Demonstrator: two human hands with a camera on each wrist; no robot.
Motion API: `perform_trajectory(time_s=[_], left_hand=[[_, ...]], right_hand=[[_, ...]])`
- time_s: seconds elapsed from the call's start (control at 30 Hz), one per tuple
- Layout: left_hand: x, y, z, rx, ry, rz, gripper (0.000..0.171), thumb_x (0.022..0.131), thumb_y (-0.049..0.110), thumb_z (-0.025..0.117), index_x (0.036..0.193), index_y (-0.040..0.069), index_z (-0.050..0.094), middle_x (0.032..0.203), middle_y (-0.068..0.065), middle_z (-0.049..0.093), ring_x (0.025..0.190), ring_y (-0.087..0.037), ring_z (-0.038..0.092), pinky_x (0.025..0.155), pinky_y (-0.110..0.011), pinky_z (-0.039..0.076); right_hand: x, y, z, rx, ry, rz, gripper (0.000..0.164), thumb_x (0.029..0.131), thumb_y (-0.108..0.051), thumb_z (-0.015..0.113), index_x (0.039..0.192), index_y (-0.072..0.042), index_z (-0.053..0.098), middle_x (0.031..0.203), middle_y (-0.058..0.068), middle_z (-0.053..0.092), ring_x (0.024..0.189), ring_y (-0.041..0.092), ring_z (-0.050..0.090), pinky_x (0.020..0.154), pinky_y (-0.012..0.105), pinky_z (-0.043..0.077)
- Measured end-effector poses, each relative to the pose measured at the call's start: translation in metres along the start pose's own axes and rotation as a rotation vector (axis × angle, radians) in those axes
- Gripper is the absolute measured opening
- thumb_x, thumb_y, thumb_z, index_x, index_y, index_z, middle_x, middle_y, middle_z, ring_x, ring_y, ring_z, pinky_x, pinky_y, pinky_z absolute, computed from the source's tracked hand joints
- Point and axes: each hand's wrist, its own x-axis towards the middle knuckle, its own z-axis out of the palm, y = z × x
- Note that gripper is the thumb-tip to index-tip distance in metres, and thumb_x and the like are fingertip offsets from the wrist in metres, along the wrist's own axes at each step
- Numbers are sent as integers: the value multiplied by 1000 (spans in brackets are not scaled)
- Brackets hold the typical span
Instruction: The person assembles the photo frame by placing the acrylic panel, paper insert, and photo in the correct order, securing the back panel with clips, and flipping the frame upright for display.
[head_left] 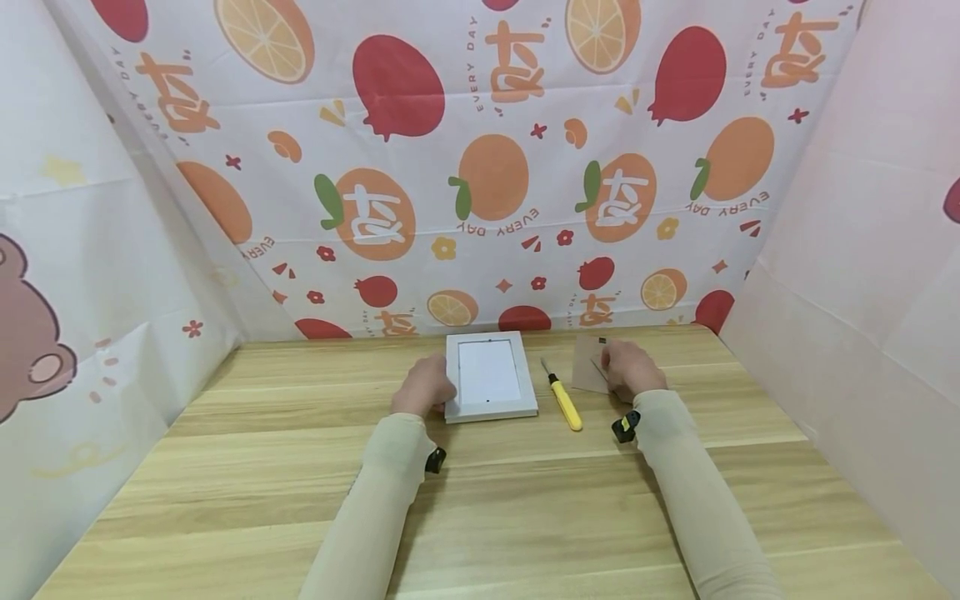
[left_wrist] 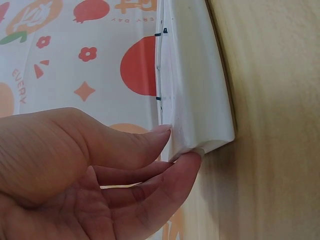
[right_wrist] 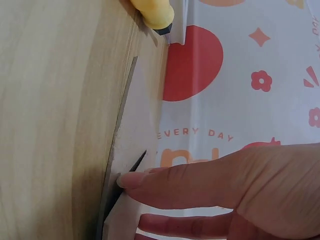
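A white picture frame (head_left: 528, 392) lies on the table, with a pale sheet (head_left: 489, 371) inside its opening and small dark tabs along the inner edge. My left hand (head_left: 425, 385) grips its left side, thumb (left_wrist: 150, 145) on top and fingertips against the outer side. To the right is a thin brown backing board (head_left: 585, 367) with a small black piece at its far edge. My right hand (head_left: 632, 367) pinches the board's flap, the thumb (right_wrist: 137, 180) at a dark slit in its face. Several right fingers are partly hidden.
Between the frame and the board lies a screwdriver (head_left: 566, 404) with a yellow handle, its tip pointing away from me. A fruit-print cloth (head_left: 480, 208) hangs behind the table's far edge (head_left: 360, 340), and pale cloths hang at both sides.
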Motion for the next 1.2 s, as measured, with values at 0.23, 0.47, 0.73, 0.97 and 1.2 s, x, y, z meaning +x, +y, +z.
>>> perform_trajectory(time_s=[0.23,0.47,0.73,0.97,1.2], left_hand=[[1,-1,1,7,8,-1,29,92,0,59,120,-3,58,117,-24,63,62,-22,64,48,-25,47],[-2,1,-1,0,-14,-16,26,92,0,58,118,-3,58,113,-23,63,61,-21,61,50,-26,48],[-2,1,0,-7,-3,-6,33,93,-1,59,125,-4,56,124,-26,61,62,-22,65,50,-25,50],[-1,0,0,9,-11,-9,27,92,0,60,120,-3,58,113,-22,63,62,-22,60,48,-25,46],[-3,0,-2,14,-13,3,29,93,1,60,122,-3,57,115,-23,62,64,-22,60,50,-25,47]], right_hand=[[0,1,0,-8,-5,23,39,89,-2,71,127,-3,64,131,21,63,105,33,59,90,56,55],[-5,-1,0,-4,-16,14,40,91,-2,68,131,-1,64,135,23,62,108,34,61,90,57,56],[-5,-4,-2,11,-4,36,42,89,-3,69,131,-3,65,136,23,61,108,34,60,91,57,56],[-3,0,-6,19,8,24,35,86,0,70,121,-3,70,128,19,65,103,32,59,88,51,56],[-8,-2,-16,45,8,18,36,83,1,72,118,-4,71,126,19,66,104,33,58,84,47,54]])
